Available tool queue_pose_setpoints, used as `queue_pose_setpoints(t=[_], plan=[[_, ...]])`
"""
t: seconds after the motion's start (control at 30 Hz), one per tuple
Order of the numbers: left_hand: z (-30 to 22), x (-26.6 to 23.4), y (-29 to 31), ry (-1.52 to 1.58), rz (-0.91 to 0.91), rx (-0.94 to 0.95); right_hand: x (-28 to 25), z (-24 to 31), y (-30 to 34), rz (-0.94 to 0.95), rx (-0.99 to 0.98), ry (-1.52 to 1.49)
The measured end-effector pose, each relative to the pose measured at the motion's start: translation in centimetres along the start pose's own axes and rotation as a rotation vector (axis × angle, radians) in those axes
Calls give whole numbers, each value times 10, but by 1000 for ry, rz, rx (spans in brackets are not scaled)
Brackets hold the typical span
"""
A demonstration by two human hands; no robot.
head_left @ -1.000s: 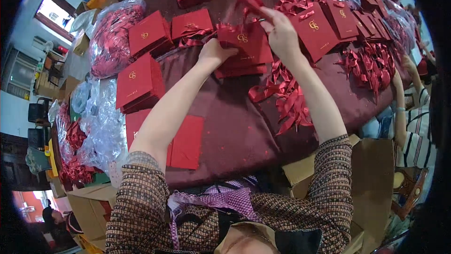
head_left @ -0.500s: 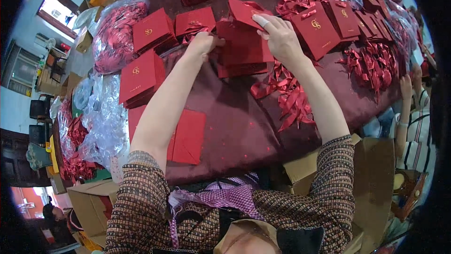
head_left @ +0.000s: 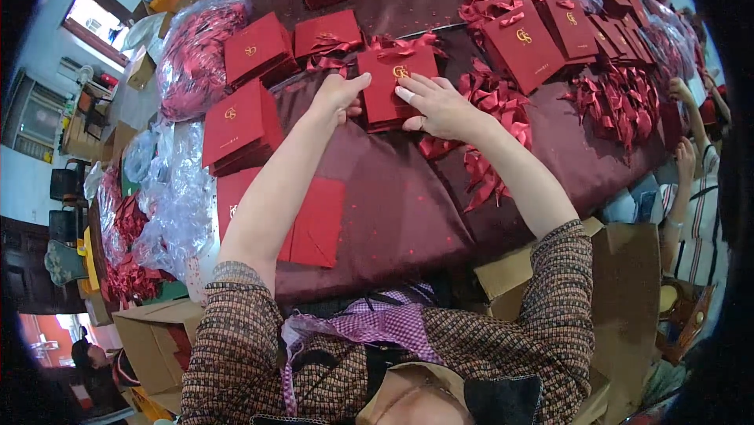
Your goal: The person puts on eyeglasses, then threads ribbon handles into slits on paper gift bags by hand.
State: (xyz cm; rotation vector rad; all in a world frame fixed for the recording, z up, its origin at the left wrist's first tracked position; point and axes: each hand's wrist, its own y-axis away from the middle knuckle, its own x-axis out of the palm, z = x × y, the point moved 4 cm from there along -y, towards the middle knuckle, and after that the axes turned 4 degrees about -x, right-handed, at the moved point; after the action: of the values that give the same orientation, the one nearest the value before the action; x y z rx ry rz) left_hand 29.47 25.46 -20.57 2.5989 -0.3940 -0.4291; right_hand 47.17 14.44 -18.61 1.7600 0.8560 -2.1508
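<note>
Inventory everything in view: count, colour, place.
Table: one, maroon-covered, centre
Bags: many, red, stacked on the table
Ribbons: many, red, heaped right of centre
Clear plastic: several pieces, colourless, left and upper right
Cartons: at least two, brown, lower left and right
Window: one, brown-framed, upper left
Chairs: at least two, black, left
Other people: at least three, colours mixed, top, right, lower left
Sleeves: two, brown-black check, bottom
Left hand: one, bare, central bags' left edge
Right hand: one, bare, atop central bags

2 own bare hands (head_left: 444, 111), approx. 5 red bag stks (head_left: 242, 122) L/ctr, 2 lg cardbd boxes (head_left: 624, 307)
</note>
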Motion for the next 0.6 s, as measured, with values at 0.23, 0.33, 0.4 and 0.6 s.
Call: queue_pose_setpoints(t=[0.23, 0.33, 0.4, 0.6], plan=[[-13, 25, -19, 77, 78, 86, -16, -3, 11, -53, 96, -164], [-12, 41, -23, -339, 48, 160, -11, -8, 22, -16, 98, -56], [-18, 45, -20, -680, -148, 390, -4, -9, 22, 10, 98, 56], [-39, 22, 14, -764, -272, 586, -12, -12, 16, -42, 88, -105]])
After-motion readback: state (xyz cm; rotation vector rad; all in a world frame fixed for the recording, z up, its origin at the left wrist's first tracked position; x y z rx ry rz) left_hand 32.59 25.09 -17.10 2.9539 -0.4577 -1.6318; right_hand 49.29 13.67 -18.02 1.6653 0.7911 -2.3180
